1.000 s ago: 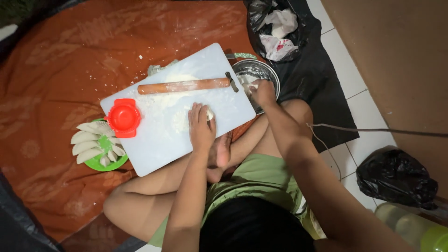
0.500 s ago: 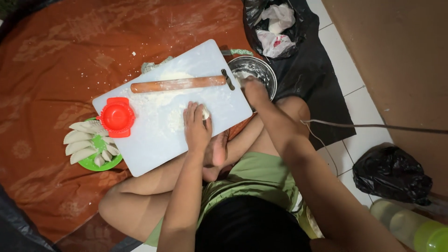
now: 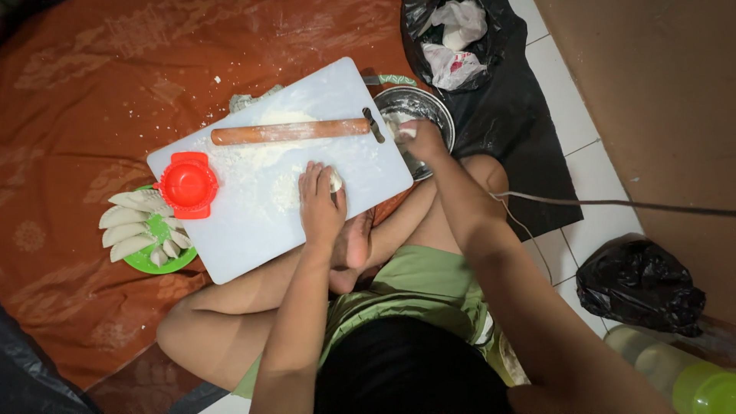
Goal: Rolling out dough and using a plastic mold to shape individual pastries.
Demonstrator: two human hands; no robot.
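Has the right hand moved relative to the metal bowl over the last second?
No. The right hand stays at the near rim of the metal bowl, beside the rolling pin's end; only the camera view shifted.

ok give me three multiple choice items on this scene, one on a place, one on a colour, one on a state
1. Where does the rolling pin lie?
A. on the white board
B. in the metal bowl
C. on the green plate

2. What colour is the round press at the board's corner?
A. blue
B. red
C. yellow

3. What is the left hand doing?
A. gripping the rolling pin
B. lifted in the air
C. pressing flat on a piece of dough on the board

Answers:
1 A, the pin rests across the floured far side of the board.
2 B, the press is bright red.
3 C, the palm lies down on the board with dough showing at its edge, while the right hand is at the bowl.
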